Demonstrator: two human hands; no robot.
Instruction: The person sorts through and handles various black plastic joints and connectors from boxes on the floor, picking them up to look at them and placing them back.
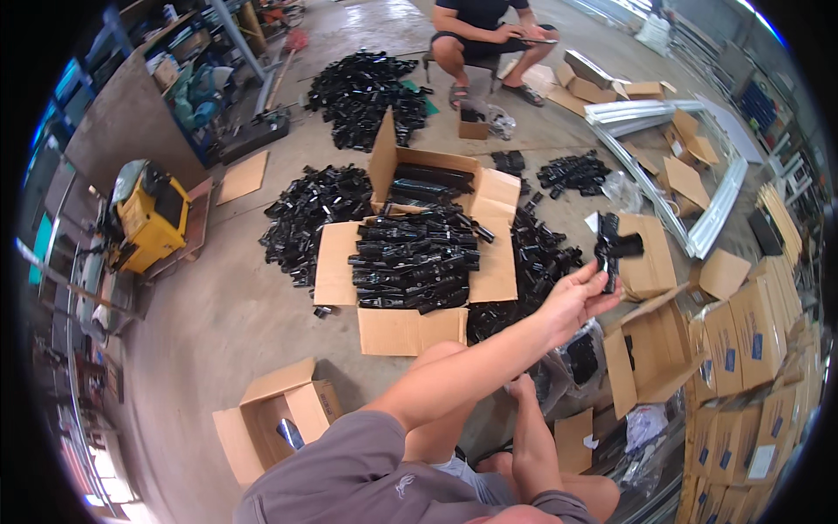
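My left arm reaches across to the right, and my left hand (578, 301) grips a glossy black part (611, 249) with a tube-like body and a short side branch. It is held up in the fingers, above the floor. My right hand (521, 387) is low beside my knee, near a clear plastic bag (583, 358) with black pieces inside; its fingers are mostly hidden. In front of me an open cardboard box (425, 332) is heaped with similar black parts (415, 258), laid in rows. Loose black parts (537, 262) lie along its right side.
Piles of black parts (319, 214) lie left of the box and farther back (362, 92). An open carton (271, 397) stands near left, another (655, 349) at right beside stacked cartons (742, 349). A yellow machine (157, 218) stands left. A person (484, 35) sits at the back.
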